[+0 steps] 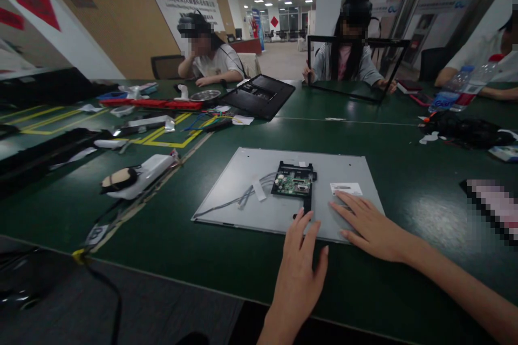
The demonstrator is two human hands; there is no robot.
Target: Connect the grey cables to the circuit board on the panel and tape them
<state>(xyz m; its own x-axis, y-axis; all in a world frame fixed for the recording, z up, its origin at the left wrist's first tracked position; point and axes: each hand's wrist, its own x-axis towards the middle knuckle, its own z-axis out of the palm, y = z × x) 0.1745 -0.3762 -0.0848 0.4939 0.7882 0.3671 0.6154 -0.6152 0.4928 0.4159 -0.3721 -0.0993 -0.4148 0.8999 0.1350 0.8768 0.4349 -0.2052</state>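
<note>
A grey metal display panel [251, 172] lies flat on the green table [202, 259] in front of me. On its middle sits a black bracket with a green circuit board [293, 180], grey flat cables [246, 197] running left from it, and a white label [346, 188] to its right. My left hand [301, 264] rests open at the panel's near edge, fingertips touching just below the black bracket. My right hand [370, 226] lies flat and open on the panel's near right corner, below the label.
Across the table two people sit, one holding a black monitor frame [356, 67]. A black back cover [261, 94], red tool [149, 102], white device [137, 175], cables [101, 280], water bottles [461, 86] and black parts [465, 129] lie around. A third person's arm is at far right.
</note>
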